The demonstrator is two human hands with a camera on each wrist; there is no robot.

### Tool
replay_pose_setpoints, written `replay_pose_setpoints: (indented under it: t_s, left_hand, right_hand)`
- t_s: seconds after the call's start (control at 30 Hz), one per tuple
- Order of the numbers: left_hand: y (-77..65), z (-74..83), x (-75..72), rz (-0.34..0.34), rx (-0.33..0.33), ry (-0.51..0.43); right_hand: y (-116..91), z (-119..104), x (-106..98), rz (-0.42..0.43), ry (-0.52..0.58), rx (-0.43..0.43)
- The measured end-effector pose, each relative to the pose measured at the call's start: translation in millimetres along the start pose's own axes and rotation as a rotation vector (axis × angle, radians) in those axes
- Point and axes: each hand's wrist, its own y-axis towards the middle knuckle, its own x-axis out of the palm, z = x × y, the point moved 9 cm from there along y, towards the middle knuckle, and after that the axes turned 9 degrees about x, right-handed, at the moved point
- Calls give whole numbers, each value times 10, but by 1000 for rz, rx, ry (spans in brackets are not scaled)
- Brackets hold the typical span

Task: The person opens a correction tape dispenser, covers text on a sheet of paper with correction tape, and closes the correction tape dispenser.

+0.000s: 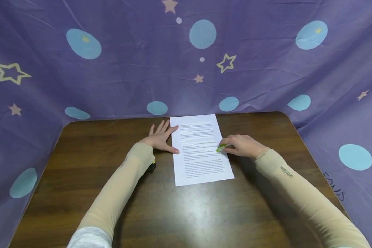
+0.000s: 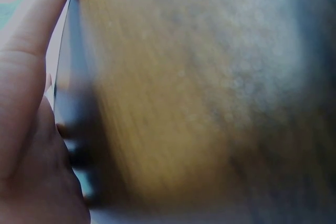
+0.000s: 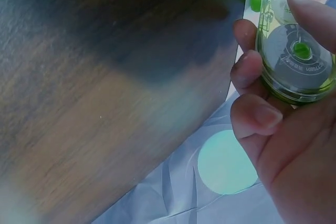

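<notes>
A printed sheet of paper (image 1: 201, 165) lies on the wooden table, with white strips over some of its text lines. My left hand (image 1: 161, 139) rests at the sheet's left edge, fingers spread, with the thumb and a finger touching the paper. In the left wrist view, part of that hand (image 2: 26, 129) shows along the left side. At the sheet's right edge my right hand (image 1: 243, 145) holds a green correction tape (image 1: 224, 147), its tip by a text line. The right wrist view shows the correction tape's clear case (image 3: 296, 61) gripped between thumb and curled fingers.
The brown wooden table (image 1: 198, 213) has rounded far corners. A purple curtain (image 1: 121, 79) with stars and blue dots surrounds it at the back and sides. A small black and yellow thing (image 1: 152, 166) shows beside the left wrist.
</notes>
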Motion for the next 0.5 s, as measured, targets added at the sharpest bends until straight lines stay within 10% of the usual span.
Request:
replay_pose_setpoints:
  t_s: [0.5]
  left_hand:
    - [-16, -18, 18, -1, -15, -8]
  right_hand:
    - [-48, 52, -46, 5, -10, -9]
